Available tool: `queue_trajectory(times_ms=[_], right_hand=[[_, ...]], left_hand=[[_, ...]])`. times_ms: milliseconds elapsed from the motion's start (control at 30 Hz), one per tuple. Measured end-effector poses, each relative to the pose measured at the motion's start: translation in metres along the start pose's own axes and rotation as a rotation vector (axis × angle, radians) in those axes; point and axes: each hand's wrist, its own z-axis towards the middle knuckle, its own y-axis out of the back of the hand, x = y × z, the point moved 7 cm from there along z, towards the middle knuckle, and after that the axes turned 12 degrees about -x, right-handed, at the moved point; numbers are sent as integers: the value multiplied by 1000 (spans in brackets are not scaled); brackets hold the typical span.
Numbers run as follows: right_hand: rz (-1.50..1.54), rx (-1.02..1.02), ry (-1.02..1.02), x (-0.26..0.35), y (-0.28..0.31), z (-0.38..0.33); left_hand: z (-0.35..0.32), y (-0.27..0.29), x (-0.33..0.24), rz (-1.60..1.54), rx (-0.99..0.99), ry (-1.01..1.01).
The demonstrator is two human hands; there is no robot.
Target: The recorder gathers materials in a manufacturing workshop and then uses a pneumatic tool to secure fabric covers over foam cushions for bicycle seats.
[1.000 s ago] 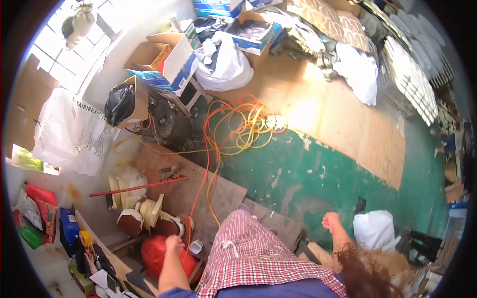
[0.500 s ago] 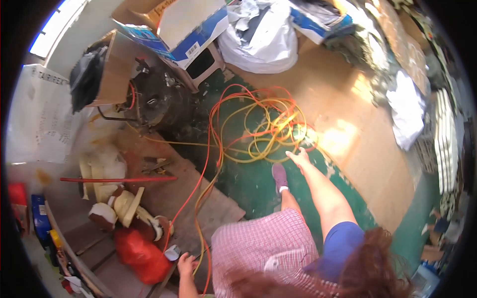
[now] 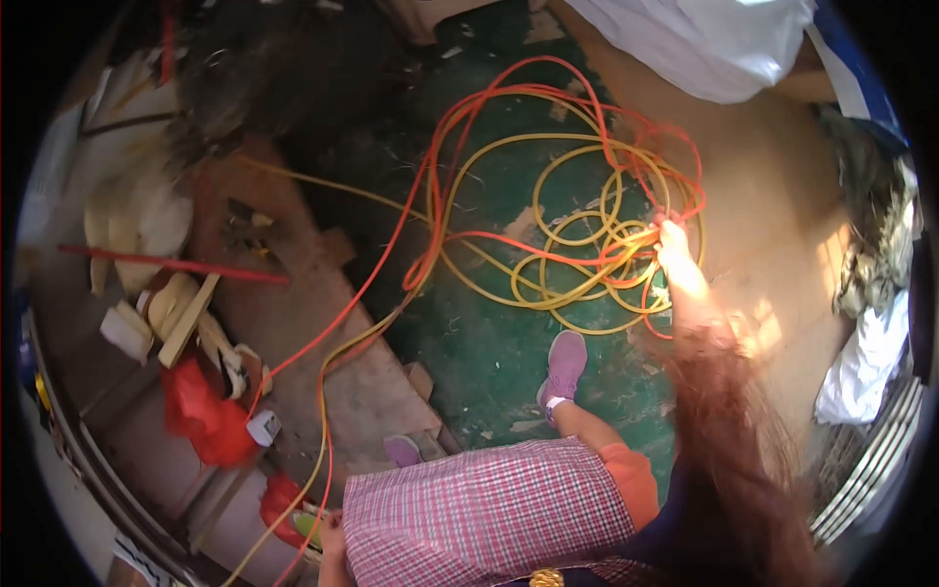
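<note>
Long yellow and orange hoses (image 3: 577, 147) lie in loose loops on the green floor. Several of their strands are bunched in my right hand (image 3: 670, 242), which is closed around them at the right side of the tangle. My left hand (image 3: 334, 536) is low at the left, beside the checked apron (image 3: 489, 499). Two hose strands run down close to its fingers; the fingers are partly hidden, so whether they touch the strands is unclear. A green and red object (image 3: 305, 523) lies next to that hand.
A wooden platform (image 3: 342, 382) at left carries a red bag (image 3: 201, 421), cream-coloured pieces (image 3: 186, 323) and a red stick (image 3: 176, 264). Tan board (image 3: 763, 215) covers the floor at right. A white sack (image 3: 704, 44) stands at the far right, and white cloth (image 3: 866, 367) lies nearer.
My right hand has reached forward to the hoses and closed on several strands. The loops have shifted and spread. My view has tilted down, and the far boxes are mostly out of it.
</note>
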Motion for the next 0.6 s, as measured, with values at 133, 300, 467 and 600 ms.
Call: queue_trajectory(times_ms=[133, 300, 467, 600], right_hand=[[-58, 26, 226, 55, 9, -118], [-291, 394, 494, 193, -60, -464], [-133, 1276, 596, 268, -66, -821], [355, 1881, 164, 334, -57, -1051]], left_hand=[[-13, -29, -132, -165, -111, 8], [-94, -60, -276, -750, 334, 290], [-162, 35, -345, -1854, 1128, 364], [-216, 278, -348, -1925, 963, 277]])
